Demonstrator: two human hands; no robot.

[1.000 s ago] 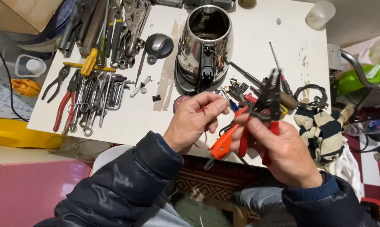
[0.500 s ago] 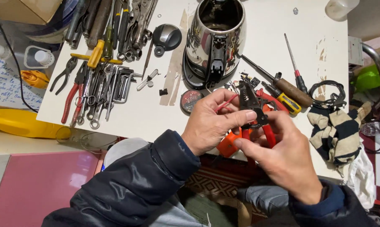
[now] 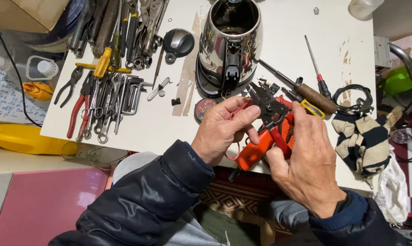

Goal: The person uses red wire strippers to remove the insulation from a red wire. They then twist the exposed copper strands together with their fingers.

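Both hands shifted lower — right hand point(image 3: 308, 159) gripping stripper pliers point(image 3: 270, 114), left hand point(image 3: 222, 130) pinching red wire point(image 3: 237, 110).

On the table point(image 3: 169, 127), the kettle point(image 3: 231, 45) stands behind both hands. The left hand point(image 3: 224, 130) is just left of the right hand point(image 3: 308, 166), with the stripper point(image 3: 269, 109) between them. Wrenches point(image 3: 110, 107) lie far left (pliers point(image 3: 78, 107) among them); screwdrivers point(image 3: 306, 93) and a rag point(image 3: 363, 139) lie right.

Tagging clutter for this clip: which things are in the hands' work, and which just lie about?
In hand:
left hand, thin red wire
right hand, red-handled wire stripper pliers

Lying about:
shiny steel electric kettle
wooden-handled screwdriver
heap of spanners
striped cloth
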